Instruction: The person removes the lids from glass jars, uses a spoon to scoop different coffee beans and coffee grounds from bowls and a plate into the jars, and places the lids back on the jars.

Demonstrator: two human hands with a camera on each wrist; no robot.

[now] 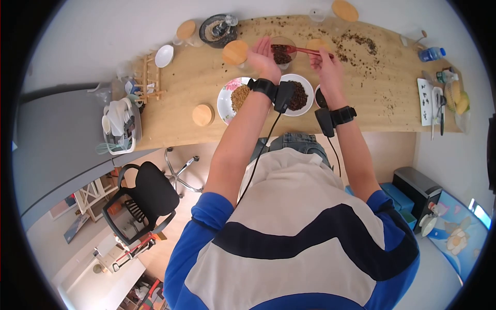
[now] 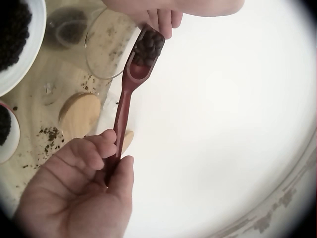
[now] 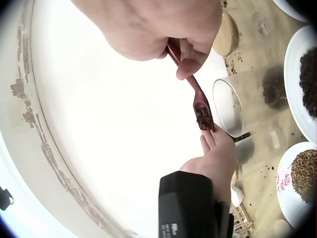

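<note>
A dark red scoop [image 2: 125, 105] holds dark brown, bean-like pieces [image 2: 147, 47] in its bowl. My right hand [image 1: 329, 70] pinches the scoop's handle between thumb and fingers. At the scoop's tip is my left hand [image 1: 263, 59], palm turned up and fingers stretched out; the tip overlaps those fingers in the right wrist view. Close by stands a clear glass jar [image 3: 255, 89] with dark pieces at its bottom. Nearer my body are a white dish [image 3: 292, 82] of dark pieces and a flowered plate [image 3: 284, 181] heaped with golden-brown grains.
A small bowl [image 2: 14, 136] of dark stuff sits near my right forearm. Wooden lids [image 1: 203, 114] and a stone mortar [image 1: 217, 32] stand on the table [image 1: 181, 93]. Dark crumbs [image 1: 361, 44] are scattered at the back right, with a blue bottle [image 1: 431, 54] beyond.
</note>
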